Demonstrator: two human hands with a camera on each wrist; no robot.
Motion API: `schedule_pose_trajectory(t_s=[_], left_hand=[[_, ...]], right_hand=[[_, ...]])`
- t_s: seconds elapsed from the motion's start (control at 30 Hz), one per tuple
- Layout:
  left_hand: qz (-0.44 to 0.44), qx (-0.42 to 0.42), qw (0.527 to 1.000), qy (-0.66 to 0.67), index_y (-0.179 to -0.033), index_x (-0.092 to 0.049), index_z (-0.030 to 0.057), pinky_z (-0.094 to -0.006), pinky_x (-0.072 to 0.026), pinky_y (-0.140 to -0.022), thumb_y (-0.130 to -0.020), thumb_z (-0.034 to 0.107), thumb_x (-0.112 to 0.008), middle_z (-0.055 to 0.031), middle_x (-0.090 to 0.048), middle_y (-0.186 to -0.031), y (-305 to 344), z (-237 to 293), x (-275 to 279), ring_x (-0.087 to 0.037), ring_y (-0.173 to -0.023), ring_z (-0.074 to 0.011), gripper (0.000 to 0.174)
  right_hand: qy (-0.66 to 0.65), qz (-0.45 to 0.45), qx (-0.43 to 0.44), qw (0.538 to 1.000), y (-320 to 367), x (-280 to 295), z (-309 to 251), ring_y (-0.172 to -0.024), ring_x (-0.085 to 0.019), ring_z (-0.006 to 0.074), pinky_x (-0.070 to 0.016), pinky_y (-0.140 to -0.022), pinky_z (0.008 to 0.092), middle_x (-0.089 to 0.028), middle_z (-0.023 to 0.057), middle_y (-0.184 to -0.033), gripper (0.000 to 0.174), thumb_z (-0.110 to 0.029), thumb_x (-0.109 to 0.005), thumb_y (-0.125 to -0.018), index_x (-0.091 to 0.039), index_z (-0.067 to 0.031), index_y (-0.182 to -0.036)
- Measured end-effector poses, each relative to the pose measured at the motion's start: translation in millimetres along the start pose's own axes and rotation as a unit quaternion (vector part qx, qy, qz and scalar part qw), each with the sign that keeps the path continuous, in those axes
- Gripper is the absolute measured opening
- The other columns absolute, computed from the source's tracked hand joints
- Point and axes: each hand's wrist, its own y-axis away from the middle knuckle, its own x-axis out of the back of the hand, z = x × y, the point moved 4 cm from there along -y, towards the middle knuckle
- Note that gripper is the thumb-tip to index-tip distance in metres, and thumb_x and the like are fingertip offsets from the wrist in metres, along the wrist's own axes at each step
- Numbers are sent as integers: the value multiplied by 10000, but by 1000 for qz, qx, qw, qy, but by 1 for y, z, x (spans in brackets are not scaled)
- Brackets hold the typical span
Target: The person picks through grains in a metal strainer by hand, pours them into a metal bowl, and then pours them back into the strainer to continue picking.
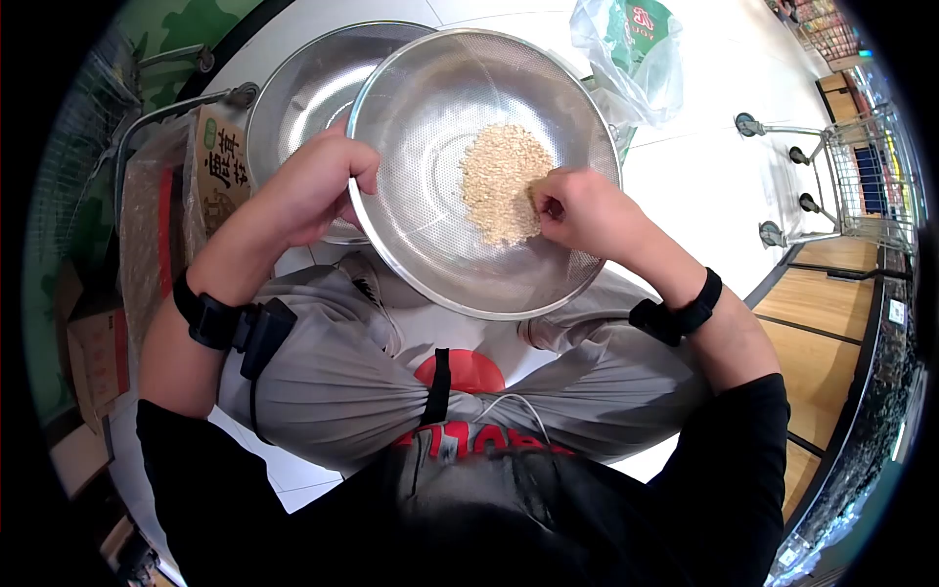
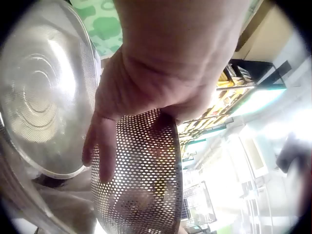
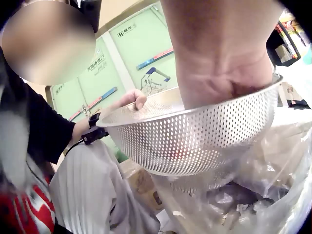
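A wide perforated metal colander (image 1: 416, 210) is tilted over the person's lap, with a pile of small tan grains (image 1: 499, 186) inside. My left hand (image 1: 318, 186) grips its left rim, the thumb over the edge. In the left wrist view, the fingers of that hand (image 2: 105, 151) lie along the outer perforated wall (image 2: 141, 170). My right hand (image 1: 587, 210) reaches into the bowl, its curled fingers pinching at the right edge of the pile. From the right wrist, the colander wall (image 3: 195, 141) hides these fingertips.
A second metal bowl (image 1: 293, 108) sits behind the colander at left. Beside it stands a cardboard box (image 1: 220, 161) with printed characters. A clear plastic bag (image 1: 631, 59) is at the back right. Shopping carts (image 1: 871, 171) flank both sides, and the person's knees (image 1: 313, 333) are below.
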Motion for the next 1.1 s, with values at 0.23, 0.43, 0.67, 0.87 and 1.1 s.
schedule_pose_trajectory(t_s=[0.23, 0.43, 0.67, 0.87, 1.1], left_hand=[[13, -26, 1000, 6, -1239, -435, -52, -296, -516, -418, -648, 12, -509, -88, -575, -793, -17, -10, 32, -591, -553, -162, 599], [91, -39, 995, 25, -959, -533, -57, -325, -516, -428, -656, 22, -518, -91, -561, -744, -16, -4, 58, -580, -528, -184, 313], [130, -61, 989, 24, -685, -533, -21, -371, -557, -433, -672, 40, -530, -80, -537, -657, -16, 0, 77, -582, -488, -215, 63], [135, -59, 988, 35, -658, -548, -2, -380, -563, -448, -690, 40, -524, -84, -552, -651, -12, 3, 72, -601, -497, -218, 58], [131, -59, 989, 31, -1042, -514, -43, -329, -499, -430, -663, 19, -536, -61, -538, -752, -15, -2, 68, -566, -550, -182, 384]], right_hand=[[-302, -44, -69, 950, 3, 17, 19, -657, -556, 35, -449, -598, 198, -595, -32, -712, 20, -7, -649, -833, -660, -2, -816], [-463, -16, -68, 884, 6, 29, 29, -627, -567, 43, -471, -579, 195, -619, -11, -697, 34, 2, -629, -826, -662, -1, -815], [-275, -34, -35, 960, 9, 28, 32, -649, -574, 66, -480, -615, 229, -628, -3, -724, 27, -15, -661, -816, -668, 4, -835], [-114, -23, 4, 993, 8, 34, 15, -632, -569, 87, -470, -591, 248, -614, 21, -698, 38, -30, -667, -802, -650, 4, -801], [-156, 111, 13, 981, 10, 52, 8, -597, -505, 77, -440, -553, 245, -543, 11, -659, 60, -42, -675, -815, -631, -1, -815]])
